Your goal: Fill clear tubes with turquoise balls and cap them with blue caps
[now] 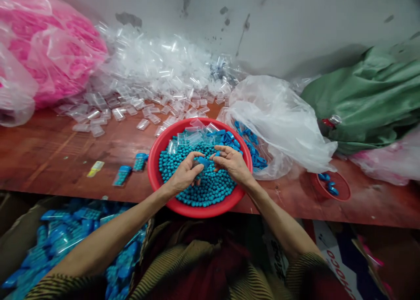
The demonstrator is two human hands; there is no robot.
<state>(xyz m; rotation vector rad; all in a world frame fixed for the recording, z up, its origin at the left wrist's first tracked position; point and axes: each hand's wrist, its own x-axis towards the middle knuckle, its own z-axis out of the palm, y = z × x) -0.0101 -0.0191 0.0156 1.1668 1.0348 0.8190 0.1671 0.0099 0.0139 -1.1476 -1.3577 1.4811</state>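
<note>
Both hands are over a red basin (151, 177) full of blue beads (200, 195). My left hand (183, 174) is closed, with a blue plastic piece (202, 161), probably a cap, between thumb and fingers; any clear part attached to it is too blurred to make out. Close beside it, my right hand (231, 164) pinches a small blue piece (217, 153) whose kind I cannot tell. Clear plastic containers (195, 138) and blue caps (229, 139) lie on the beads at the basin's far side.
A heap of clear containers (157, 72) lines the wall. Two filled, blue-capped containers (122, 175) and a yellow piece (95, 169) lie left. At right are a white plastic bag (275, 120), a small red basket (343, 192) and green cloth (367, 98). Below left, a box holds filled containers (62, 234).
</note>
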